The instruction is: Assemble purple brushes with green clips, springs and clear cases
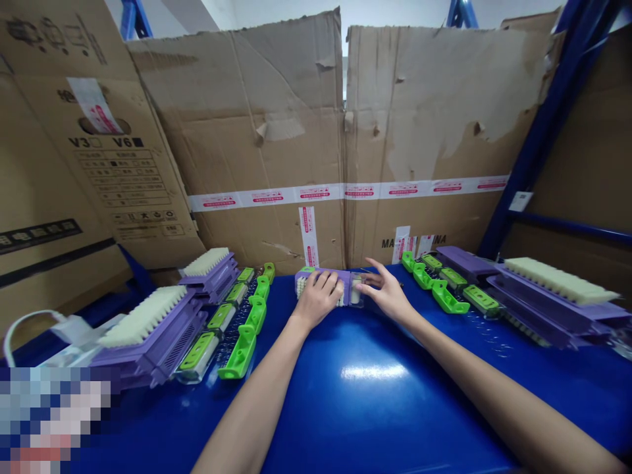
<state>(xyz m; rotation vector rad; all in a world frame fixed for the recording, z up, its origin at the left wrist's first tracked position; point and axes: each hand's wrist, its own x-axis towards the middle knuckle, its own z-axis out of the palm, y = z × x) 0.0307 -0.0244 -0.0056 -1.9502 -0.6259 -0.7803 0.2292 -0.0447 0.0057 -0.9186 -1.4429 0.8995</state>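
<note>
A purple brush (345, 284) with pale bristles lies on the blue table (365, 388) at the far middle, against the cardboard boxes. My left hand (320, 297) rests on top of its left part, fingers curled over it. My right hand (388, 291) touches its right end, where a clear plastic piece (356, 291) sits, with the fingers pinched on that end and the forefinger stretched out.
Purple brushes with white bristles (148, 322) and green-and-clear parts (241, 329) lie in rows at the left. More purple brushes (553, 289) and green parts (449, 289) lie at the right. Torn cardboard boxes (276, 151) wall the back; a blue rack post (538, 138) stands right.
</note>
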